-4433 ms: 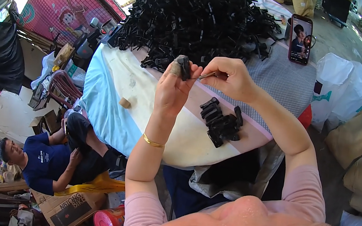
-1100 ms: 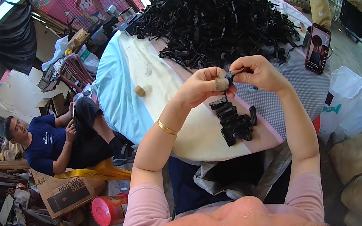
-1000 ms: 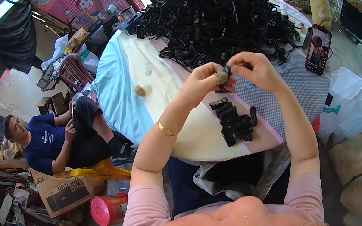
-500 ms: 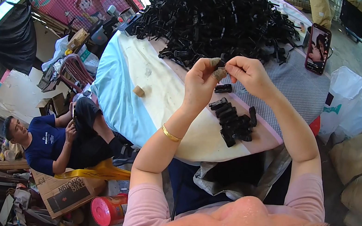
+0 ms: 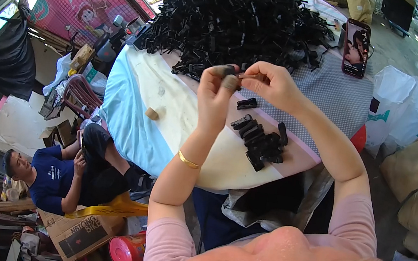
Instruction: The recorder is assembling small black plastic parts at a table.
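Note:
My left hand (image 5: 213, 96) is raised over the cloth-covered table, with dark wraps on its thumb and forefinger. Its fingertips are pinched on a small dark piece (image 5: 240, 74), mostly hidden by the fingers. From the other side my right hand (image 5: 270, 84) meets it, thumb and forefinger closed at the same piece. Just below the hands lies a single black plastic part (image 5: 247, 103). Nearer to me, several similar black parts (image 5: 259, 140) lie in a loose row. Beyond the hands rises a large heap of black pieces (image 5: 236, 21).
A small tan roll (image 5: 152, 114) rests on the table cover (image 5: 176, 131). At the far right a phone (image 5: 356, 49) stands upright, its screen lit. White plastic bags (image 5: 398, 110) are right of the table. Another person (image 5: 53, 175) sits at the left, near a red tub (image 5: 126, 251).
The whole view has shifted slightly, so the table items appear a little further left. Both hands stay together at the small piece, their fingers slightly turned.

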Tool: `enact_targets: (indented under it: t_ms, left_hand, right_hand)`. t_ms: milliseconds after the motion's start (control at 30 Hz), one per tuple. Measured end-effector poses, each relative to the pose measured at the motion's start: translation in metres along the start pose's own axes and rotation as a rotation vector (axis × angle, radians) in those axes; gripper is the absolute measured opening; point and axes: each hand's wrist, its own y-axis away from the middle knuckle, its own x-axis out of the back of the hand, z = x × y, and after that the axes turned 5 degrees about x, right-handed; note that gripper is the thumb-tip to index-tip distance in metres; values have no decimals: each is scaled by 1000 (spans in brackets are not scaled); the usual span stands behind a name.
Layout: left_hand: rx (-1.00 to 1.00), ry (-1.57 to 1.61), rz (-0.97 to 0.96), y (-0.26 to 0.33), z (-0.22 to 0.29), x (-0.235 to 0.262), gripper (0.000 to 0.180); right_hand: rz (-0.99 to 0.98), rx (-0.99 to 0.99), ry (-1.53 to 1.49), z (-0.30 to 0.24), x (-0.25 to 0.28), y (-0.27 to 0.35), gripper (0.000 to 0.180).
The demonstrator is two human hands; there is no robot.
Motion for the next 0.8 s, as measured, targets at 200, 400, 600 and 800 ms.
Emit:
enact_targets:
  t_ms: [200, 400, 600, 800]
  left_hand:
    - [324, 516, -137, -10, 4, 24, 20]
    - [313, -17, -290, -3, 6, 10, 35]
    - [148, -160, -277, 8, 9, -6, 33]
    - [91, -152, -162, 0, 1, 6, 26]
  right_hand:
    - [-26, 210, 148, -1, 5, -2, 15]
    - [24, 123, -26, 0, 6, 0, 15]
    - [23, -47, 83, 6, 4, -3, 13]
    - [-88, -128, -120, 11, 3, -4, 18]
